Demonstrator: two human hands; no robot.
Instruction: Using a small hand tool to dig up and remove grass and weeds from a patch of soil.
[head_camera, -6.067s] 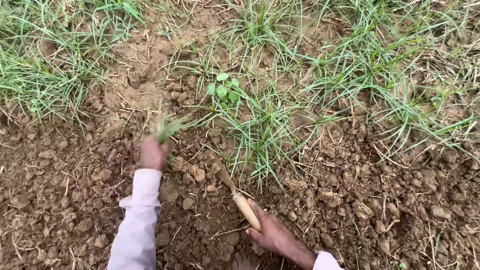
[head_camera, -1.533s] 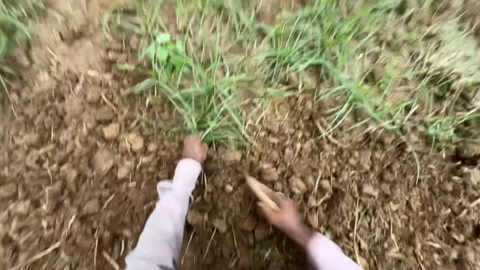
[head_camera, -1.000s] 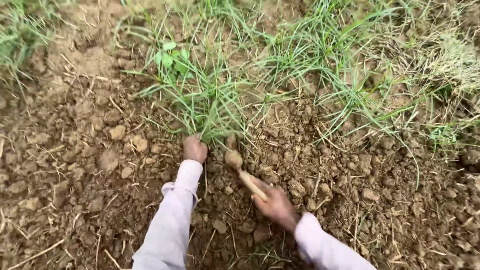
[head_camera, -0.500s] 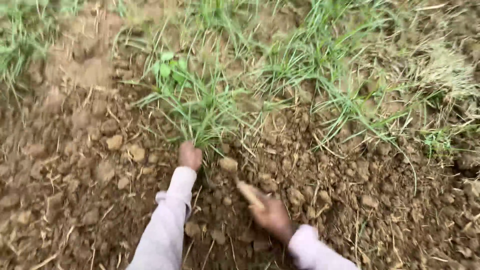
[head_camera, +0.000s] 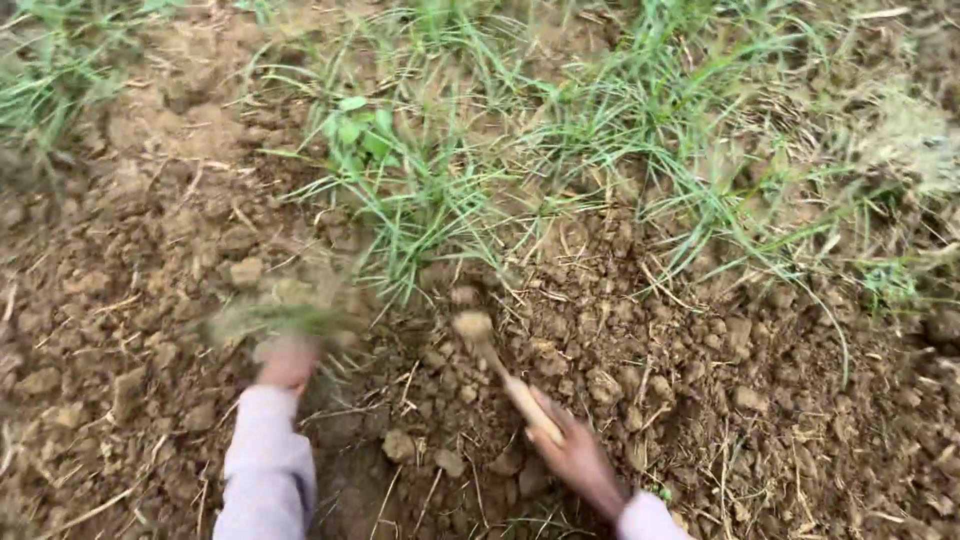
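Grass tuft (head_camera: 275, 320), blurred, lower left, clenched in left hand (head_camera: 287, 362); wooden-handled digging tool (head_camera: 500, 375) gripped by right hand (head_camera: 572, 455), centre-bottom; roots likely snapped if tugged from unloosened soil (head_camera: 650, 330).

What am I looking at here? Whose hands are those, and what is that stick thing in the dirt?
The picture comes from a camera worn on a person's head, looking down, so the two hands at the bottom are that person's own. The ground is lumpy brown soil with green grass clumps growing at the top. The left hand, in a pale sleeve, is blurred and grips a small tuft of grass. The right hand holds a small digging tool by its wooden handle, with the muddy tip resting on the soil near the grass roots.
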